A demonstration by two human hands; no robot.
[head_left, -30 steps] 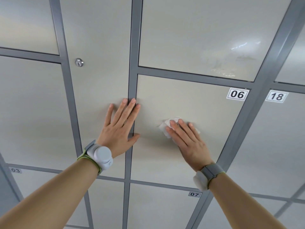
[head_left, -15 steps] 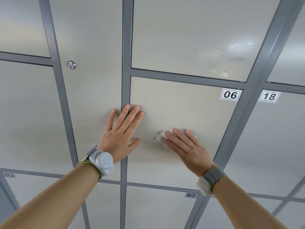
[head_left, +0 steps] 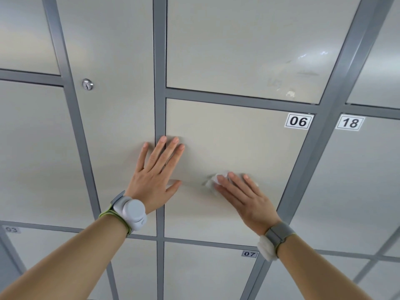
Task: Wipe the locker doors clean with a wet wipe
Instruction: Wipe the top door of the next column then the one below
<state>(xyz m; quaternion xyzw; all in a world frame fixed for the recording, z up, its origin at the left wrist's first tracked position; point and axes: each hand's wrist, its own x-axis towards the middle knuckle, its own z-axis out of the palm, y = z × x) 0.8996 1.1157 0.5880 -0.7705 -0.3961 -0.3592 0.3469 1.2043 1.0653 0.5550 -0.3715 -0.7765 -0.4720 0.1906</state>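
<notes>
Beige locker door 06 (head_left: pixel 233 135) fills the middle of the head view, framed by grey bars. My right hand (head_left: pixel 244 195) lies flat on its lower half, straight fingers pressing a crumpled white wet wipe (head_left: pixel 213 180) against the door; only the wipe's left edge shows past my fingertips. My left hand (head_left: pixel 154 176) rests flat with spread fingers across the grey vertical bar (head_left: pixel 159 105) at the door's left edge, touching both door 06 and the tall door (head_left: pixel 112 126) beside it.
The door above (head_left: pixel 249 44) has faint smudges near its lower right corner. Door 18 (head_left: pixel 350 169) is to the right, door 07 (head_left: pixel 205 271) below, door 03 (head_left: pixel 43 245) at lower left. A round keyhole lock (head_left: pixel 87 84) sits on the tall left door.
My right hand has slid the wipe down and slightly left on door 06. My left hand stays flat on the bar. The camera view shifted a little.
</notes>
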